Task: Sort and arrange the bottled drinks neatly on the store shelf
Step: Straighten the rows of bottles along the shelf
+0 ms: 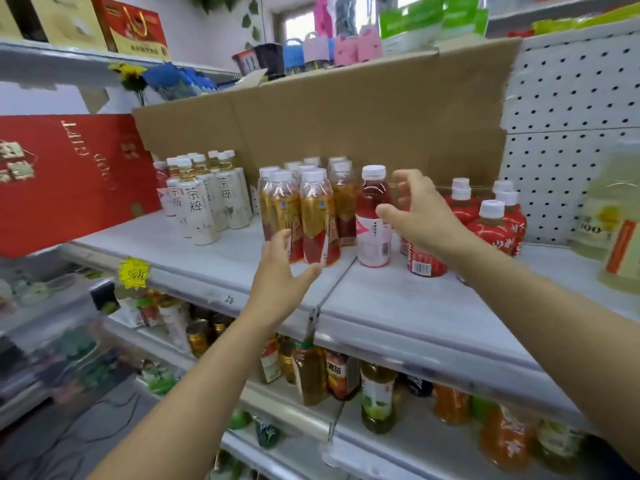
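On the white shelf (398, 306) stand grouped bottles: white tea bottles (197, 202) at the left, amber tea bottles with gold and red labels (313, 216) in the middle, a lone red drink with a pink label (373, 216), and red-labelled bottles (491, 223) at the right. My left hand (280, 271) is spread open just in front of the amber group, fingertips at the front bottles. My right hand (419, 213) hovers open beside the red and pink bottle, holding nothing, and partly hides a red-labelled bottle (424, 263).
Brown cardboard (346, 126) backs the shelf, with white pegboard (568, 116) to the right. A red gift box (69, 178) leans at the left. Pale yellow large bottles (616, 220) stand far right. A lower shelf (381, 393) holds mixed bottles and cans.
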A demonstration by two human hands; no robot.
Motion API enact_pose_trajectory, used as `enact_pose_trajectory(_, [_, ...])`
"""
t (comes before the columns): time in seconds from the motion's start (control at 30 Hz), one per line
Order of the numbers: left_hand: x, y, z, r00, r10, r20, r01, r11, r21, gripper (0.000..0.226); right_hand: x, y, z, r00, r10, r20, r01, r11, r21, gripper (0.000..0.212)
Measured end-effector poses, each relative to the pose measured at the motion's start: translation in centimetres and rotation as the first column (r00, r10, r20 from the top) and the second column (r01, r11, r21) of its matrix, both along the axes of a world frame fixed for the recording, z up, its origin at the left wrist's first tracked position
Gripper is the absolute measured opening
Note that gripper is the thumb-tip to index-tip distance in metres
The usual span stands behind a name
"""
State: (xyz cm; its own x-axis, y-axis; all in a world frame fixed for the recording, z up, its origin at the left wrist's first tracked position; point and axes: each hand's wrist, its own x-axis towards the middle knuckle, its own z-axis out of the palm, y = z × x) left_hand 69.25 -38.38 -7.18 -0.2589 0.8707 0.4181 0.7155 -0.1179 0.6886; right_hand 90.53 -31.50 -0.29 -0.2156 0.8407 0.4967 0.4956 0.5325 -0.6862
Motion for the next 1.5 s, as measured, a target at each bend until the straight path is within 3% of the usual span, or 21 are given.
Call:
enact_pose_trajectory(0.23, [-4.7,5.0,-0.5,0.998,0.01,0.062,-0.007,0.999,-0.041,0.095,-5.3,7.5,1.6,0.989,-0.147,0.006,0.147,0.986,-0.075,0.069])
enact_pose_trajectory(0.57, [-7.8,13.1,-1.1,0.987,-0.056,0.151,0.055,0.998,0.011,0.14,-6.7,9.7,-1.2,0.954,-0.215,-0.21,0.217,0.976,-0.013,0.037])
enact_pose_trajectory(0.7, [-6.6,13.4,-1.1,0.999,0.031,-0.02,-0.026,0.976,0.217,0.142,-8.0,8.8,-1.6,0.949,-0.206,-0.237,0.219,0.975,0.028,0.028])
enact_pose_trajectory(0.83, [-5.2,13.0,-0.6,0.923,0.061,-0.379,0.11,0.904,0.413,0.109,-8.6,7.0,-1.2,0.957,-0.178,-0.231,0.192,0.98,0.041,0.029])
enact_pose_trajectory(0.9, [-4.6,12.2,-0.3,0.91,-0.027,-0.415,0.236,0.855,0.462,0.083,-8.2,5.8,-0.9,0.962,-0.17,-0.214,0.183,0.982,0.039,0.029])
enact_pose_trajectory(0.97, [-3.6,10.5,-0.4,0.907,-0.171,-0.386,0.343,0.831,0.439,0.073,-7.4,4.1,-0.7,0.964,-0.164,-0.208,0.173,0.985,0.025,0.029])
enact_pose_trajectory(1.07, [-1.8,7.4,-1.0,0.869,-0.416,-0.267,0.48,0.84,0.254,0.086,-6.2,0.5,-0.5,0.954,-0.181,-0.24,0.194,0.981,0.031,0.03])
enact_pose_trajectory(1.17, [0.9,4.9,-1.4,0.794,-0.595,-0.128,0.606,0.79,0.093,0.101,-5.3,-3.5,-0.3,0.947,-0.218,-0.235,0.24,0.969,0.066,0.03])
enact_pose_trajectory(1.37, [6.7,-0.2,-0.4,0.682,-0.73,0.036,0.716,0.677,0.171,0.106,-0.7,-10.3,0.9,0.912,-0.272,-0.308,0.328,0.933,0.146,0.033])
enact_pose_trajectory(1.5, [11.4,-2.8,0.0,0.613,-0.788,0.056,0.763,0.609,0.216,0.082,5.6,-14.5,1.3,0.872,-0.327,-0.363,0.4,0.905,0.144,0.03])
